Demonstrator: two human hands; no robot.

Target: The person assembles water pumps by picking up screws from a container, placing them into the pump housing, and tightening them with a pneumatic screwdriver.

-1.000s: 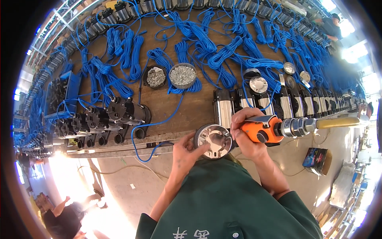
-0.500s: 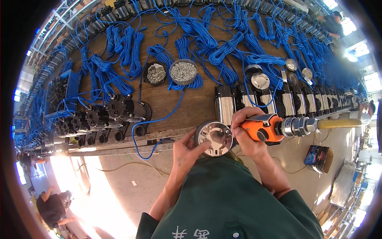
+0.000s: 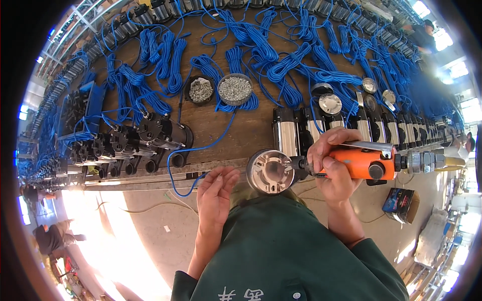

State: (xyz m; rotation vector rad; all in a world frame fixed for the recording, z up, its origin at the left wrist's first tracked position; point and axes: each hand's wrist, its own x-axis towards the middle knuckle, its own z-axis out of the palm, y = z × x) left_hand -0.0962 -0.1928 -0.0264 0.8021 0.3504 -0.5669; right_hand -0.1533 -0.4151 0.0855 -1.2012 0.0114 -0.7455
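In front of my body stands a cylindrical pump motor with a round, shiny slotted metal end cap (image 3: 271, 171) facing up. My right hand (image 3: 334, 163) grips an orange air screwdriver (image 3: 369, 161), held nearly level to the right of the cap. The tool's dark nose is at the cap's right rim; whether it touches cannot be told. Off the cap to the left, my left hand (image 3: 215, 193) has its fingers curled together. Anything small between those fingertips is hidden.
Two bowls of small metal screws, one dark (image 3: 199, 91) and one fuller (image 3: 235, 90), sit on the wooden bench (image 3: 211, 130). Bundled blue cables (image 3: 286, 65) cover its back. Black motors (image 3: 163, 131) stand left, silver motors (image 3: 287, 131) right. A hose (image 3: 452, 162) trails from the tool.
My left hand has let go of the end cap and moved left, its fingers curling. My right hand has shifted the air screwdriver a little to the right.
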